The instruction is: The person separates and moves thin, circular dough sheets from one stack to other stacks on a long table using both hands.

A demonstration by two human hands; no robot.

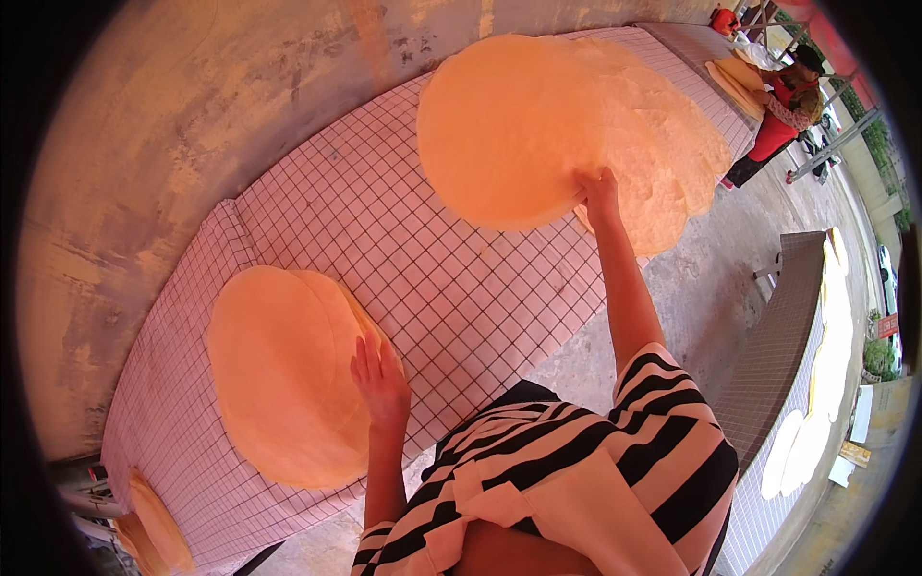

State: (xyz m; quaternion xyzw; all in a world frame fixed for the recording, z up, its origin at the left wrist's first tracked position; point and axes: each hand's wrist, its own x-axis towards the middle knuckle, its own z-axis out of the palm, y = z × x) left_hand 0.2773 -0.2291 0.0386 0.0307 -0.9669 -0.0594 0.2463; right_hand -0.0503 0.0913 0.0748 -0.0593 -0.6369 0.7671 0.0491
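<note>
Two groups of thin round flat sheets, perhaps flatbreads, lie on a long table with a checked cloth (461,302). My left hand (382,381) rests, fingers spread, on the right edge of the near-left stack (281,374). My right hand (599,193) pinches the lower right edge of a smooth round sheet (504,129) at the far side. That sheet overlaps a spread of wrinkled, overlapping sheets (648,158) to its right. The part of the left stack beneath my left hand is hidden.
A stained wall (180,108) runs along the table's far side. More sheets (162,522) hang at the lower left table end. A person in a red apron (781,108) handles folded sheets at the upper right. Another checked table (771,360) with bright sheets stands right.
</note>
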